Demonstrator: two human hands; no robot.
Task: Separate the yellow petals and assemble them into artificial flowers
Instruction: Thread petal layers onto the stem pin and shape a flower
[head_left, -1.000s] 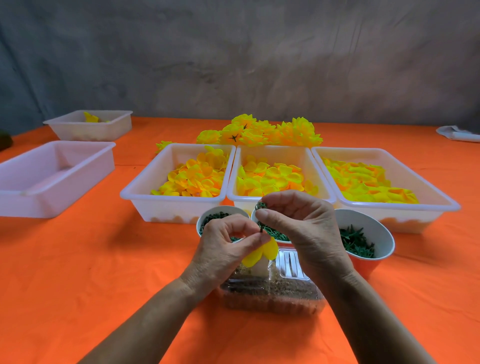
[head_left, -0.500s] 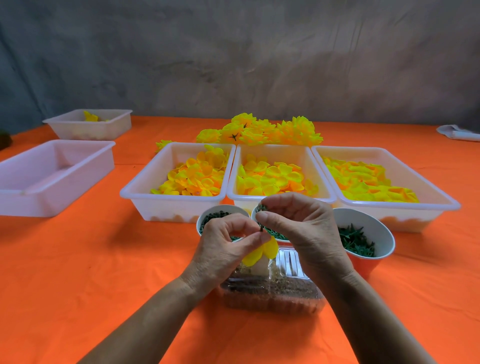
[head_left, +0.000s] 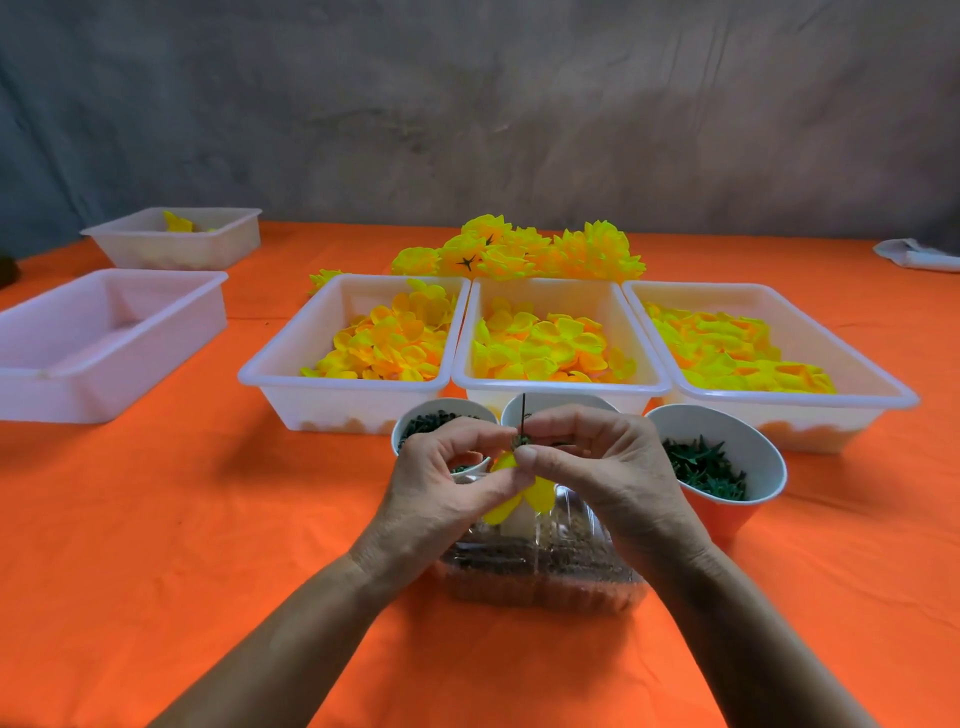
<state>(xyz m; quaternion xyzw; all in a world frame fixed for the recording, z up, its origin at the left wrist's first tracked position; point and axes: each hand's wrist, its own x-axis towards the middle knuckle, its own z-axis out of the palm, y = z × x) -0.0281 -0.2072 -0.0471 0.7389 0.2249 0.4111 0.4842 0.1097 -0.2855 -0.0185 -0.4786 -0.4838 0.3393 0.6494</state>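
Left hand (head_left: 441, 493) pinches yellow petals (head_left: 522, 496). Right hand (head_left: 597, 467) pinches a thin green stem (head_left: 523, 415) above them. Both over a clear box (head_left: 540, 577).

No legible text, labels, brands, numbers or signs anywhere: trays (head_left: 343, 400), cups (head_left: 748, 447), clear box (head_left: 540, 582) and orange cloth (head_left: 156, 545) all unmarked.

Mottled grey backdrop wall (head_left: 467, 104) hung like wrinkled cloth, bright orange cloth-covered tabletop (head_left: 156, 545) stretching wide beneath it, soft even light, faint shadows on the orange
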